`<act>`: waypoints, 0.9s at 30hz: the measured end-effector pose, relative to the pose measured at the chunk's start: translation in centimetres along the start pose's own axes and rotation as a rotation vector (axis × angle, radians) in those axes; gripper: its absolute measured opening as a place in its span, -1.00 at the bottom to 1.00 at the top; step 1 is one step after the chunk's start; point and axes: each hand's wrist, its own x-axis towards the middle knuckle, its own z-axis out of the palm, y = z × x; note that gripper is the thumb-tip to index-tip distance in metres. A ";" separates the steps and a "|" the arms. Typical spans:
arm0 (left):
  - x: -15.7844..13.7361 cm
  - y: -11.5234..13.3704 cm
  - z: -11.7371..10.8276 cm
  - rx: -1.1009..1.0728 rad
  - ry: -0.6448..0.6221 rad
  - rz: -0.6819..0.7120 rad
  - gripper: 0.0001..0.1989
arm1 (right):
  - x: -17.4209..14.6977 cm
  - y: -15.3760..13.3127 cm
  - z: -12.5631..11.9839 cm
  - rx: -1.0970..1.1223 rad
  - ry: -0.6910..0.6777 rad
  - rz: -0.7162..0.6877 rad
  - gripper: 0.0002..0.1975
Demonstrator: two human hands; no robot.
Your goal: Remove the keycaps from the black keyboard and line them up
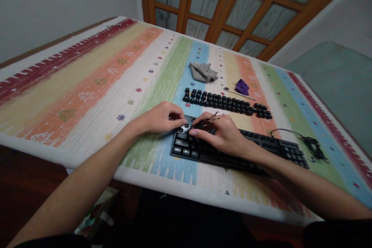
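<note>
Wooden doors (186,2) with frosted, plant-patterned panes stood beyond the desk (151,81), which was covered by a striped cloth (95,120) printed with stars and trees. Below its near edge, a partly hidden box or bag (100,213) sat in dim light, its contents too dark to make out. Loose keycaps (225,102) lay directly on the cloth in packed rows, with a smaller cluster at their right end.

Just nearer lay a black keyboard (186,152), its long axis running left to right and its right end partly behind the right forearm. From its far side, towards the right, a cable (314,147) curved into a loose bundle. Pale marks on its lower-left keys were too small to read.

At its far left corner, the left hand (171,118) had thumb and fingers bent close over the keys; whether they gripped one could not be told. The right hand (219,131) gripped a small tool (207,123) with thin wire prongs. Farther off lay a grey rag (203,73), a thin stick (242,95) and a crumpled purple cloth (242,87).
</note>
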 end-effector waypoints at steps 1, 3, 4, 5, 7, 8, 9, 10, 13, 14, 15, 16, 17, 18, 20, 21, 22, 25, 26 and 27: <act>-0.1 0.1 -0.1 -0.027 -0.045 -0.002 -0.82 | 0.0 0.0 0.1 0.010 0.000 0.011 -0.69; -0.2 0.3 -0.4 -0.077 -0.120 0.010 -0.86 | -0.1 0.1 0.2 0.031 0.005 0.015 -0.69; -0.2 0.4 -0.4 -0.098 -0.141 0.017 -0.86 | -0.1 0.2 0.3 0.041 0.008 0.016 -0.69; -0.3 0.5 -0.5 -0.116 -0.148 0.019 -0.84 | -0.1 0.2 0.3 0.050 0.009 0.019 -0.70; -0.3 0.7 -0.5 -0.145 -0.144 0.008 -0.80 | -0.1 0.2 0.4 0.064 0.011 0.034 -0.71; -0.3 0.8 -0.4 -0.155 -0.138 0.001 -0.79 | 0.0 0.2 0.4 0.069 0.011 0.039 -0.71; -0.2 0.8 -0.4 -0.162 -0.137 -0.004 -0.79 | 0.0 0.2 0.4 0.073 0.011 0.041 -0.70; -0.2 0.9 -0.4 -0.165 -0.139 -0.007 -0.79 | 0.0 0.2 0.4 0.076 0.010 0.042 -0.70; -0.1 0.8 -0.4 -0.170 -0.155 -0.013 -0.81 | 0.0 0.3 0.4 0.085 -0.003 0.047 -0.70; -0.1 0.8 -0.4 -0.177 -0.162 -0.019 -0.81 | -0.1 0.4 0.4 0.087 -0.006 0.049 -0.71; -0.1 0.8 -0.4 -0.186 -0.171 -0.025 -0.80 | -0.1 0.5 0.4 0.087 -0.007 0.049 -0.71; -0.1 0.8 -0.4 -0.194 -0.177 -0.031 -0.79 | -0.1 0.5 0.4 0.086 -0.006 0.043 -0.72; -0.1 0.8 -0.4 -0.198 -0.182 -0.035 -0.78 | -0.1 0.6 0.4 0.083 -0.008 0.035 -0.73; -0.1 0.8 -0.4 -0.197 -0.184 -0.038 -0.78 | -0.1 0.6 0.3 0.081 -0.014 0.023 -0.73; -0.1 0.7 -0.3 -0.189 -0.177 -0.037 -0.80 | 0.1 0.5 0.0 0.077 -0.049 -0.001 -0.74; -0.1 0.7 -0.3 -0.187 -0.173 -0.035 -0.82 | 0.2 0.5 -0.2 0.076 -0.077 -0.010 -0.75; -0.1 0.6 -0.3 -0.188 -0.169 -0.034 -0.83 | 0.3 0.4 -0.4 0.077 -0.107 -0.016 -0.76; -0.1 0.5 -0.4 -0.192 -0.175 -0.037 -0.86 | 0.7 0.2 -0.8 0.093 -0.170 -0.010 -0.78; -0.1 0.5 -0.4 -0.190 -0.180 -0.039 -0.86 | 0.8 0.2 -0.9 0.104 -0.176 -0.006 -0.79; -0.1 0.5 -0.4 -0.187 -0.184 -0.040 -0.87 | 0.8 0.2 -0.9 0.117 -0.178 -0.004 -0.80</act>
